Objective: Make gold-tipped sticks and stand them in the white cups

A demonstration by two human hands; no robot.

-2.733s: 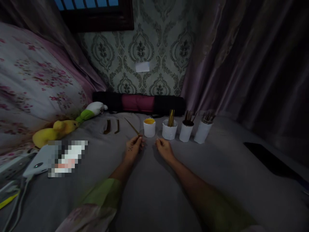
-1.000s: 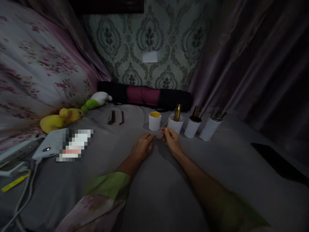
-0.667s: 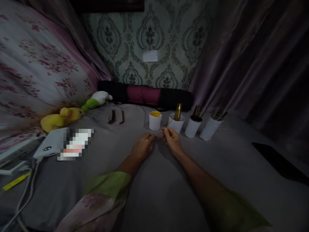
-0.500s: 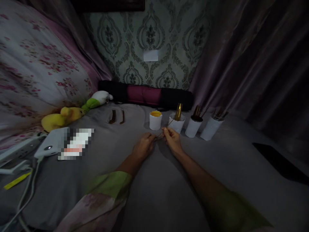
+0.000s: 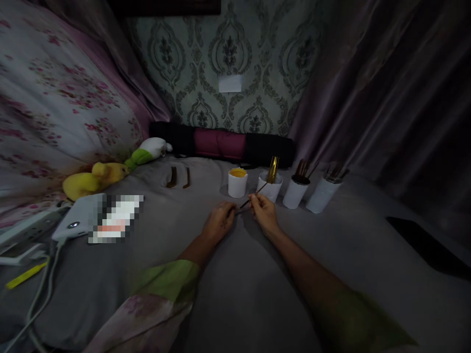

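Note:
A thin dark stick (image 5: 244, 204) slants between my two hands, just above the grey sheet. My right hand (image 5: 263, 211) pinches it with thumb and fingertips, and its upper end points at the white cup (image 5: 270, 191) holding shiny gold sticks (image 5: 273, 170). The stick's lower end reaches the fingertips of my left hand (image 5: 220, 220), which are curled closed. Whether those fingers grip this stick or another thin piece is too dark to tell. Behind my hands stands a white cup with a yellow inside (image 5: 237, 185).
White cups with brown sticks (image 5: 293, 194) (image 5: 324, 197) stand at the right. Two small dark brown pieces (image 5: 171, 177) lie at the back left. A black flat object (image 5: 427, 245) is far right. Left are plush toys (image 5: 83, 184), a white charger (image 5: 79, 220) and cables.
My left hand has shifted slightly, and more of the dark stick shows between my hands. My right hand has hardly moved and keeps its pinch.

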